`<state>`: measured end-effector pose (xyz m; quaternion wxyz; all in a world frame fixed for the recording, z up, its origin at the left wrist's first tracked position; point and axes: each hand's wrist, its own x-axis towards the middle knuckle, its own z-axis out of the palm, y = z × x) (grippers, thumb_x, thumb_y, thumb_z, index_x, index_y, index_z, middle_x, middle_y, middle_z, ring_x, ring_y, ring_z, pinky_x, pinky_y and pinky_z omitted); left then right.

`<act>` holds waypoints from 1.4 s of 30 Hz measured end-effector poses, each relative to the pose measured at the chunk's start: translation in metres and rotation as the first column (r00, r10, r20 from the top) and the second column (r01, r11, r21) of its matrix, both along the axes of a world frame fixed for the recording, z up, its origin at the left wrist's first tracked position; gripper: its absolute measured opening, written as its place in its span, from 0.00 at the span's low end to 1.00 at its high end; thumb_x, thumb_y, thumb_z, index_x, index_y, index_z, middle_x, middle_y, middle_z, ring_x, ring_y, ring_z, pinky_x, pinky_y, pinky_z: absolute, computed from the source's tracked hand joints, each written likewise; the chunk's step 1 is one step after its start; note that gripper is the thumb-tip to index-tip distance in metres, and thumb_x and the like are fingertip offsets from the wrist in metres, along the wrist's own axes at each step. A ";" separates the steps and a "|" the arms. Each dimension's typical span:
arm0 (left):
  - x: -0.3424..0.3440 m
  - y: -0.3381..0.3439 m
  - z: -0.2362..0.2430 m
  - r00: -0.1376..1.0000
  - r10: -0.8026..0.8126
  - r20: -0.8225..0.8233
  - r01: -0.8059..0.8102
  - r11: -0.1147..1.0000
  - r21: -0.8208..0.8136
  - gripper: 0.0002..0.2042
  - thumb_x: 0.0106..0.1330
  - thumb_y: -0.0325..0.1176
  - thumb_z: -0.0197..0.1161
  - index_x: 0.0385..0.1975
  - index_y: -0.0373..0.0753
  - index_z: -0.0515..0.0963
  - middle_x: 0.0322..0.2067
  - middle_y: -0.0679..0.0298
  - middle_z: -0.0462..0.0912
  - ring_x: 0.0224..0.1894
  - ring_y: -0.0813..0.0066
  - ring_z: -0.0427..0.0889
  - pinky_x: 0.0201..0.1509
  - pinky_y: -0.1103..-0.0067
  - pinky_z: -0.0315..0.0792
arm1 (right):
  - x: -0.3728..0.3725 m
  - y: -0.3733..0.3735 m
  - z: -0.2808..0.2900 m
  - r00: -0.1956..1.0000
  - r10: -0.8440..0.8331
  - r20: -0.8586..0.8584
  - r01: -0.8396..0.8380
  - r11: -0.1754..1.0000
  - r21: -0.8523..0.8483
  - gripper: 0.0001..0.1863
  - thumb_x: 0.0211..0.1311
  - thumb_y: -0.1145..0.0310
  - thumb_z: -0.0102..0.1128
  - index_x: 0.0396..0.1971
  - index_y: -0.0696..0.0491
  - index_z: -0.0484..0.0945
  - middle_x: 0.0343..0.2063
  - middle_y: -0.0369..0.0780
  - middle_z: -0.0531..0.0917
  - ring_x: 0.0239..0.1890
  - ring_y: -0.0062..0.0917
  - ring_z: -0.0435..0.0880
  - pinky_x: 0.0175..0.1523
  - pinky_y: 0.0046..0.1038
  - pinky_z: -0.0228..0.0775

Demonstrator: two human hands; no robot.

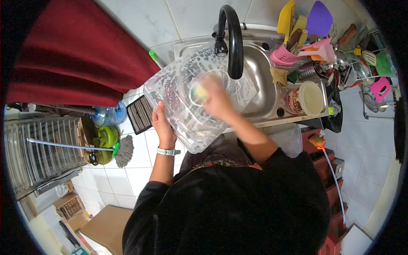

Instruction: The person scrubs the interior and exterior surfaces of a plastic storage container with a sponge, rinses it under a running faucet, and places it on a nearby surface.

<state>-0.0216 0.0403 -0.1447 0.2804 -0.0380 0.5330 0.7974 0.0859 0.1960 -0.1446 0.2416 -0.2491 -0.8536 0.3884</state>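
A large, clear plastic lid (180, 123) with rounded corners is tilted over the left part of the sink (265, 68), streaked with white suds. My left hand (164, 126) grips its near left edge, thumb on the upper face. Over the middle of the lid, my right hand (217, 100) is smeared by motion. Under its fingers shows a yellow-green sponge (198, 93), pressed to the soapy face. The black faucet (233, 38) arches above the lid's far right side; no running water can be made out.
Right of the basin stand a white tub (311, 98), a pink basket (284, 56) of utensils and a crowded dish rack (361, 63). A dark red curtain (76, 55) hangs at left. A mop (124, 151), green gas cylinder (108, 138) and striped mat (139, 114) are below it.
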 end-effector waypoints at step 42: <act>-0.028 -0.011 0.005 0.999 -0.015 -0.044 0.015 1.000 0.001 0.23 0.59 0.44 0.57 0.48 0.32 0.67 0.45 0.57 0.74 0.46 0.67 0.74 0.49 0.75 0.68 | 0.016 -0.028 -0.039 0.997 -0.046 -0.056 0.051 0.994 0.098 0.28 0.51 0.69 0.57 0.55 0.49 0.63 0.55 0.45 0.65 0.58 0.43 0.60 0.59 0.41 0.58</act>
